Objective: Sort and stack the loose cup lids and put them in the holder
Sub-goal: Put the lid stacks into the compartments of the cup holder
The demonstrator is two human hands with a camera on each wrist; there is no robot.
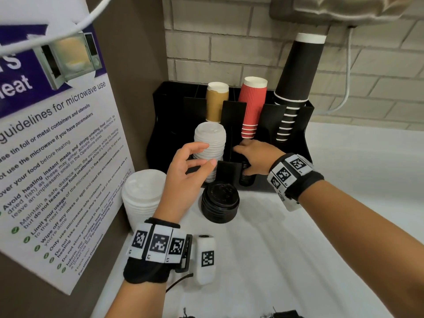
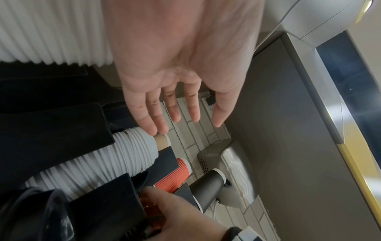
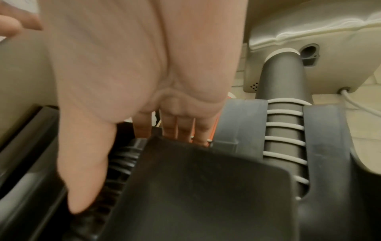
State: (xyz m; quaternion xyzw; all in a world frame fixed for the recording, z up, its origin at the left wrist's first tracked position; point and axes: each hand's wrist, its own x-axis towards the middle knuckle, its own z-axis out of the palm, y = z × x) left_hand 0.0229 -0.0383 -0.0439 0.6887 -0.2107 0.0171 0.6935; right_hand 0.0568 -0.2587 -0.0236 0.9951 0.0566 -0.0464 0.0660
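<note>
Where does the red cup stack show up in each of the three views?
Head: red cup stack stands upper centre in the holder, just above the right hand.
Left wrist: lower centre, lying diagonally, right of the white lids.
Right wrist: only an orange sliver beside the fingers.
Shared landmark: the black cup stack.

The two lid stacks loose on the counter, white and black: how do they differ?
The white stack sits far left against the poster; the black stack stands right in front of the holder. The white stack looks wider and taller. Both stand upright, and neither hand touches them.
</note>
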